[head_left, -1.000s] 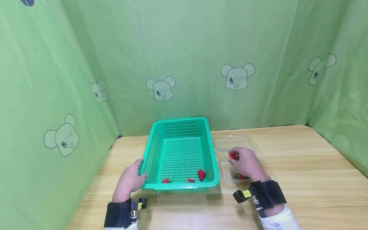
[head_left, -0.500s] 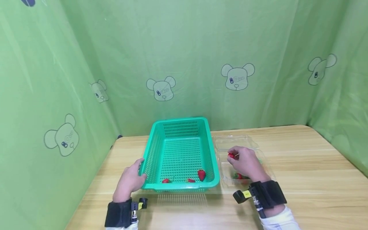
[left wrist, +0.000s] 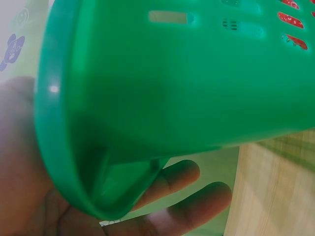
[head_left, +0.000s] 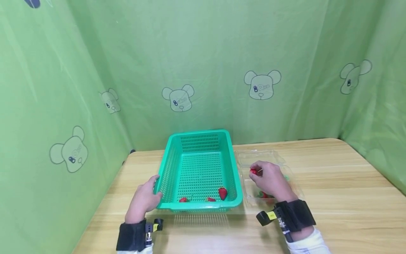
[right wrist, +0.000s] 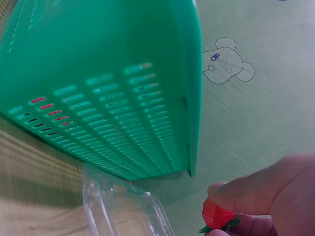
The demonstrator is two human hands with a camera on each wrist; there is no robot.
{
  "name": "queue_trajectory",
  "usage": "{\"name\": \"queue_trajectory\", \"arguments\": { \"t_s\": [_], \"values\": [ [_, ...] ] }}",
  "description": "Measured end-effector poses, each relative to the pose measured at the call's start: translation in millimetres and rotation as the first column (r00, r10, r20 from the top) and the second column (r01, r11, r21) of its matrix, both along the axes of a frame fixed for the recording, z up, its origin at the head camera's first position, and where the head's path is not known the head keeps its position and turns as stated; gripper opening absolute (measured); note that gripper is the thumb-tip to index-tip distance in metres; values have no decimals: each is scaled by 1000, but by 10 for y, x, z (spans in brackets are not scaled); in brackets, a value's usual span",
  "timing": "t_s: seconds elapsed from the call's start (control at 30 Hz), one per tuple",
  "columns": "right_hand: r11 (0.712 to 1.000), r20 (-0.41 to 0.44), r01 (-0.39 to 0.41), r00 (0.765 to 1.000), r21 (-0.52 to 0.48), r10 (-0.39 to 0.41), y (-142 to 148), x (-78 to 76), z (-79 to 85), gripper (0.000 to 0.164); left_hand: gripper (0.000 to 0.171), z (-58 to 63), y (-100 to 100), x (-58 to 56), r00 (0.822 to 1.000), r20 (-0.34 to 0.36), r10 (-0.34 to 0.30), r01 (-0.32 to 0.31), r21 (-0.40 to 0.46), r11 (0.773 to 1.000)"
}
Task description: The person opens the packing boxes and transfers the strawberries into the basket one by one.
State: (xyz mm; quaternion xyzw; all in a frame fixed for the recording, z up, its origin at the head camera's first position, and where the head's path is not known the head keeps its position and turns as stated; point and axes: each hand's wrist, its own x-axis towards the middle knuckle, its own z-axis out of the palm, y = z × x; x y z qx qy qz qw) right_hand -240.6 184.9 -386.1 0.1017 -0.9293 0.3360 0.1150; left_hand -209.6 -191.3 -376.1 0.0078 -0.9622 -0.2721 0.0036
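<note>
My left hand (head_left: 144, 199) holds the front left corner of a green perforated plastic basket (head_left: 200, 205). In the left wrist view, its fingers (left wrist: 189, 209) reach under the basket's rim (left wrist: 49, 108). Over a clear plastic box (head_left: 245, 180), my right hand (head_left: 273, 180) pinches a strawberry (head_left: 253, 171) between thumb and fingers. That strawberry (right wrist: 216, 215) hangs with its green leaves downward in the right wrist view. Inside the basket, a few strawberries (head_left: 223, 193) lie near the front wall. More strawberries (head_left: 263, 194) are in the box, partly hidden by my right hand.
The box's clear lid (head_left: 256, 157) is folded back toward the curtain. Basket and box stand side by side on a wooden table (head_left: 333, 197). A green curtain (head_left: 215, 70) printed with bear heads rises behind and on both sides.
My right hand has shifted slightly left and away from me with the strawberry, toward the basket. My left hand and the basket look the same.
</note>
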Motion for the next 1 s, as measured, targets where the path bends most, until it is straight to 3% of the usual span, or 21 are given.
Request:
{"name": "queue_trajectory", "arguments": {
  "t_s": [1.0],
  "values": [
    [1000, -118, -30, 993, 10, 31, -137, 38, 34, 16, 60, -21, 0, -19, 1000, 1, 12, -12, -10, 1000]
  ]
}}
